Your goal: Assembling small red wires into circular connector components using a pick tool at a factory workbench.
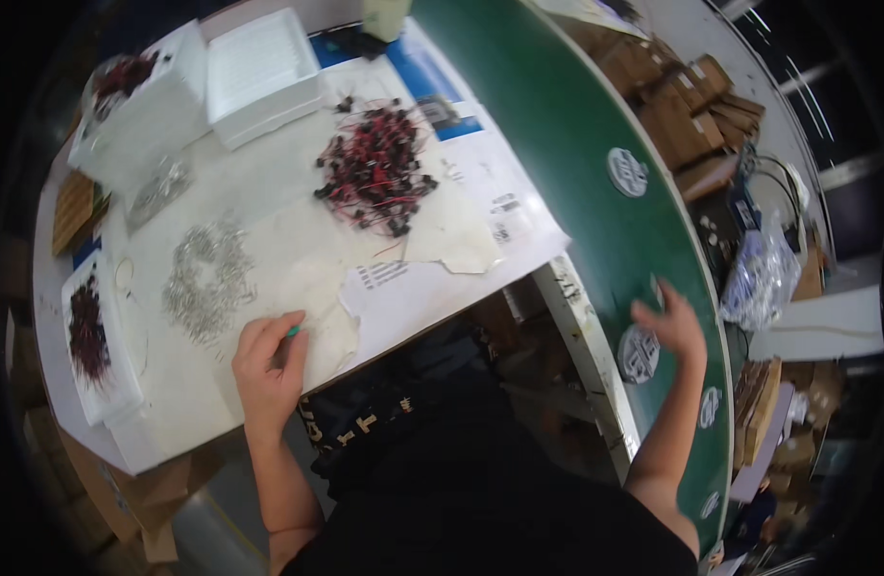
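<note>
My left hand (269, 370) is closed in a pinch above the paper-covered table. Between thumb and forefinger shows a small teal-green piece (294, 330), too small to name. Just beyond that hand lies a loose pile of small shiny metal pieces (209, 278). My right hand (676, 328) reaches over the green conveyor belt (547, 115), with thumb and forefinger apart and slightly blurred. Close under it, partly covered, sits a round grey-white openwork part (638, 357). I cannot tell whether the hand touches it.
A heap of red-and-black wired parts (376, 168) lies at the table's back. White foam boxes (261, 77) stand at the far left, and a foam tray (101, 346) of dark red wires nearer. More round parts (628, 173) ride the belt. Cardboard boxes (677, 115) are stacked beyond it.
</note>
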`<control>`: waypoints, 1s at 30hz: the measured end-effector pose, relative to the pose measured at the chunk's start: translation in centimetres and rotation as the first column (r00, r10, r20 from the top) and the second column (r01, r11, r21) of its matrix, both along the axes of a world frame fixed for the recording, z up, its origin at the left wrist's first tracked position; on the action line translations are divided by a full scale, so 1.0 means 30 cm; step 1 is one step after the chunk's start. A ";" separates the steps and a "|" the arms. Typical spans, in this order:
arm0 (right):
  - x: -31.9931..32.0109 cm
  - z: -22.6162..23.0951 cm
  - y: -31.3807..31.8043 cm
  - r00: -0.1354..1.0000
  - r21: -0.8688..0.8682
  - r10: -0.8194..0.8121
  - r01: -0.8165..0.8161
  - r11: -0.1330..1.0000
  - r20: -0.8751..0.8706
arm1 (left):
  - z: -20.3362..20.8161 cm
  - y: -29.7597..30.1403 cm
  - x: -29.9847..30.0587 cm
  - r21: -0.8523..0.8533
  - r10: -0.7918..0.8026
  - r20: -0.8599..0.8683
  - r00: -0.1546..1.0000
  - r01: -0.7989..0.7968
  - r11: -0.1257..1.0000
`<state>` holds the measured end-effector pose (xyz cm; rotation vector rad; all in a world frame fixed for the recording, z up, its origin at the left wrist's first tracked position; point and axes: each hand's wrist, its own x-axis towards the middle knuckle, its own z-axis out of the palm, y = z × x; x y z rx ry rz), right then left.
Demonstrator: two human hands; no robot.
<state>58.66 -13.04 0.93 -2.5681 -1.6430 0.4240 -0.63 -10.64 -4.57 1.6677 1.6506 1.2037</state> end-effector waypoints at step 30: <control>-1.617 -0.018 0.894 0.074 0.275 0.991 -0.956 0.102 -0.113 | 0.067 0.036 -0.023 0.102 -0.094 -0.164 0.982 0.112 0.988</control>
